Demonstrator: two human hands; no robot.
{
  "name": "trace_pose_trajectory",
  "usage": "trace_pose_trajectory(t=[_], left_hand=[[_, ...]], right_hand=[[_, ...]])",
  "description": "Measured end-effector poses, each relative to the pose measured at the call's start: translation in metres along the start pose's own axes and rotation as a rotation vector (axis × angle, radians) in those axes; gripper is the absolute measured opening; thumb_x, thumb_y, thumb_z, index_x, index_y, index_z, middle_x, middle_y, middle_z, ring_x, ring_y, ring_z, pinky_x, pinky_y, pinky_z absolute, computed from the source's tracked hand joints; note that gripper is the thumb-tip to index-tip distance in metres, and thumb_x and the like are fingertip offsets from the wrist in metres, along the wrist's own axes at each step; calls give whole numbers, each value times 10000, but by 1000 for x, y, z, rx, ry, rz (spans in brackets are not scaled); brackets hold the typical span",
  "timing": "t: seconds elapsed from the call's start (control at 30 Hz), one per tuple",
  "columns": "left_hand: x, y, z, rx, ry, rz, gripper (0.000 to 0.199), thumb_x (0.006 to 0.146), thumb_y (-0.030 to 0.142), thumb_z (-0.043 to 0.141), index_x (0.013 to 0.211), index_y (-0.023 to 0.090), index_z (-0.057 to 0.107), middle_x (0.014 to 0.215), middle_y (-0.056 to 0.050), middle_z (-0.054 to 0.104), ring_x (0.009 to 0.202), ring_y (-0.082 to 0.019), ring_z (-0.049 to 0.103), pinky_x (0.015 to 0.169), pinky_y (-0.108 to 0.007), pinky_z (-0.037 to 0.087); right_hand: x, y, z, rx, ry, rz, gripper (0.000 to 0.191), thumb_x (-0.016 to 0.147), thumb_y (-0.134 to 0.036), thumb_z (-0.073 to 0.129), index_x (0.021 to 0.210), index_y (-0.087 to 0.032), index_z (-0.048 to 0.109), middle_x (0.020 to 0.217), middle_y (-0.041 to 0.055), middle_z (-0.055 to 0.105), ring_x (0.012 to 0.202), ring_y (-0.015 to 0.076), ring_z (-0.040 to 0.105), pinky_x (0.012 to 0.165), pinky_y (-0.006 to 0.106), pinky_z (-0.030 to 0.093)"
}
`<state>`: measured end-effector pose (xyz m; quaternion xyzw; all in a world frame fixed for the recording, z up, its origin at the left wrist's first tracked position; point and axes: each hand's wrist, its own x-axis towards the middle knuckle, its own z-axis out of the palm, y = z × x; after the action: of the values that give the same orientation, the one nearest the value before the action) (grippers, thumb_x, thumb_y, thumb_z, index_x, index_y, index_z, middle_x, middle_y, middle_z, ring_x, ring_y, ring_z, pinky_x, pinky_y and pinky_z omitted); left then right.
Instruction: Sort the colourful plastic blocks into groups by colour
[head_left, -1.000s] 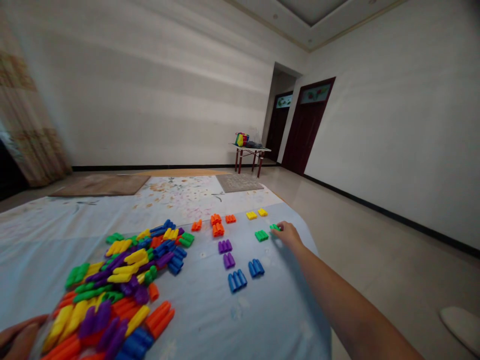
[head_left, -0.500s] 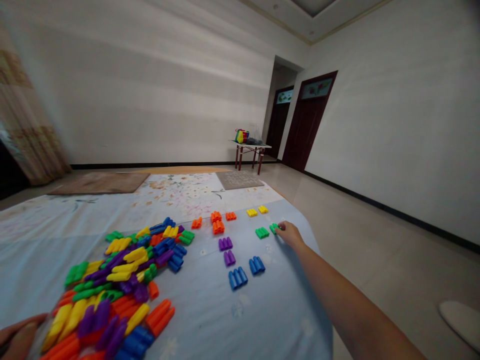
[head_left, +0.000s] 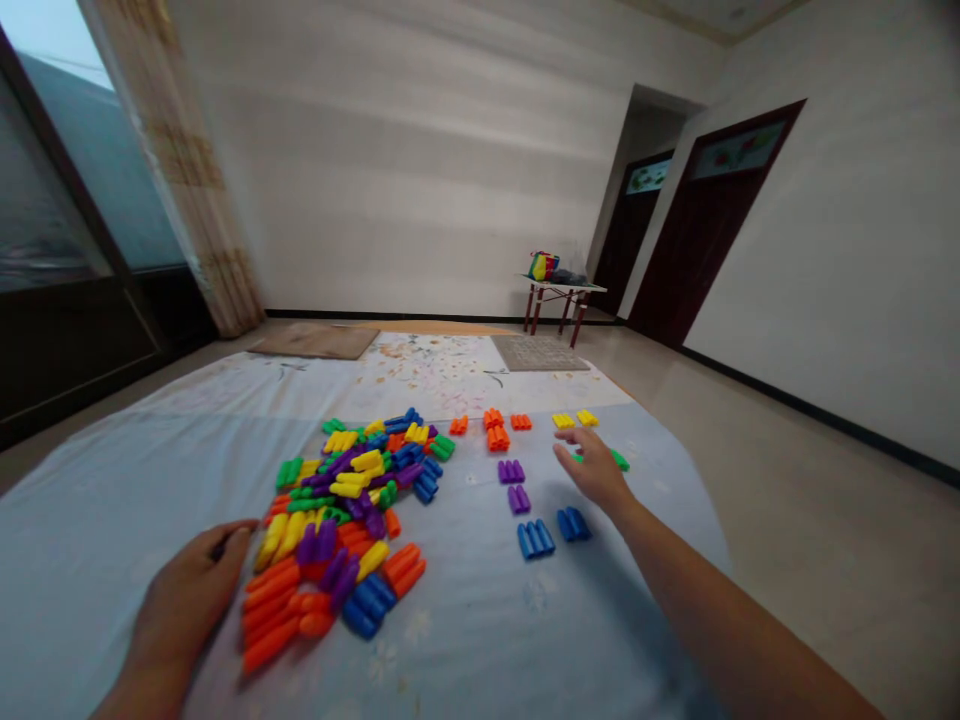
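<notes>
A heap of plastic bullet-shaped building blocks point(head_left: 349, 485) in yellow, green, purple, orange and blue lies on the cloth. My left hand point(head_left: 187, 590) is at the heap's left edge, thumb and index finger slightly apart, and I see nothing between them. Over the sorted blocks at the right hovers my right hand point(head_left: 596, 472), fingers apart and holding nothing. It partly hides the green blocks point(head_left: 619, 460). Around it lie yellow blocks point(head_left: 564, 421), purple blocks point(head_left: 511, 471), blue blocks point(head_left: 535, 540) and orange blocks point(head_left: 496, 438), grouped by colour.
The table is covered by a pale blue and floral cloth point(head_left: 450, 620). A brown board point(head_left: 319, 341) and a grey patterned mat point(head_left: 540, 353) lie toward its far end. Beyond stands a small table point(head_left: 566, 287) bearing a colourful bag point(head_left: 543, 265).
My right hand has let go of a green block and moved left of it, fingers spreading. The view has swung left, bringing more of my left hand and the window into sight.
</notes>
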<state>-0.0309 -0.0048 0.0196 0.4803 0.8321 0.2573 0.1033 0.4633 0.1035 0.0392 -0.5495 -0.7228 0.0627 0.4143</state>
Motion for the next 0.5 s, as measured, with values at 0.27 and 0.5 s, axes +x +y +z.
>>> trace_pose_trajectory(t=[0.27, 0.5], left_hand=[[-8, 7, -2, -73, -8, -5, 481, 819, 447, 336, 1043, 163, 653, 1117, -102, 663, 1036, -255, 586, 913, -343, 440], [-6, 5, 0, -100, 31, 16, 467, 773, 449, 356, 972, 174, 677, 1051, -98, 690, 983, -261, 615, 883, -358, 474]], right_hand=[[0, -96, 71, 124, -356, -190, 187, 820, -226, 577, 990, -198, 648, 970, 62, 651, 951, 186, 580, 880, 345, 442], [39, -115, 124, -86, -434, -94, 298, 809, -185, 566, 1101, -190, 629, 1142, 99, 638, 1110, 232, 538, 947, 350, 390]])
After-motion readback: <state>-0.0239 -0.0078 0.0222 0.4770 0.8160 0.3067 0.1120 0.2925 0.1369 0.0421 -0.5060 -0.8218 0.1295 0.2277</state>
